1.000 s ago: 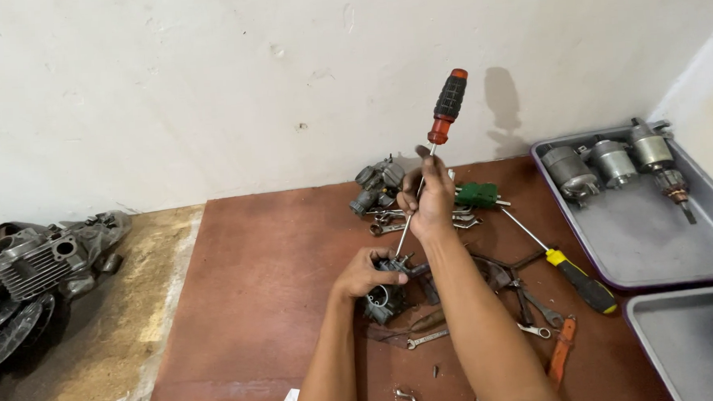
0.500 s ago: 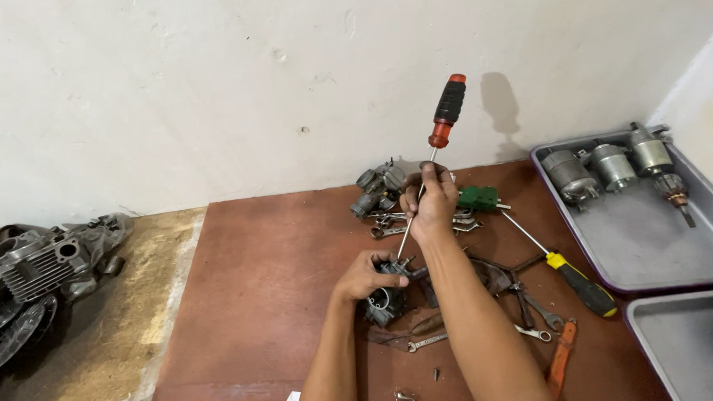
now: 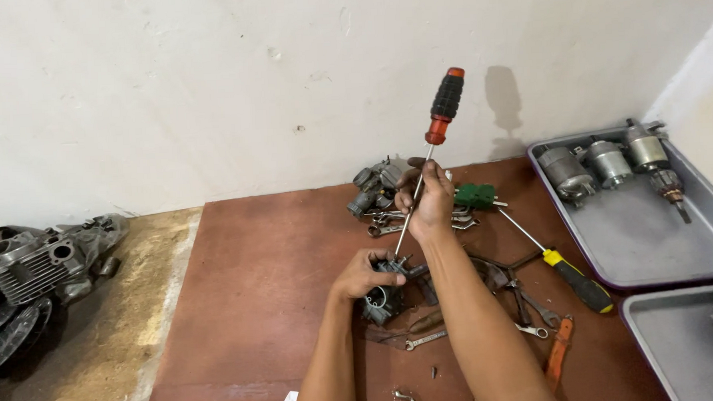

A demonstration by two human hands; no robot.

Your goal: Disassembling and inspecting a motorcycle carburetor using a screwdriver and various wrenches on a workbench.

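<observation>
My left hand (image 3: 365, 274) is closed around a small metal carburettor (image 3: 382, 297) resting on the brown board (image 3: 272, 292), about midway between its left and right edges and toward the near edge. My right hand (image 3: 428, 196) pinches the steel shaft of a long screwdriver (image 3: 427, 161), fingers wrapped tight below the black-and-orange handle, the tip down at the carburettor's top. The casting looks dense and rigid, with awkward lumps and probably an oily skin, so I judge the body is the place to clamp it, not the thin fittings. The screwdriver is stiff but top-heavy held this low, and the tip could slip off.

At the board's right edge sits a grey metal tray (image 3: 655, 243); three cylindrical motor parts (image 3: 607, 161) lie along its far end, the rest bare. A second tray (image 3: 683, 346) at the near right corner holds one dark piece, mostly cut off. Spanners (image 3: 423, 340) and a yellow-handled screwdriver (image 3: 572, 275) lie loose by my right forearm.
</observation>
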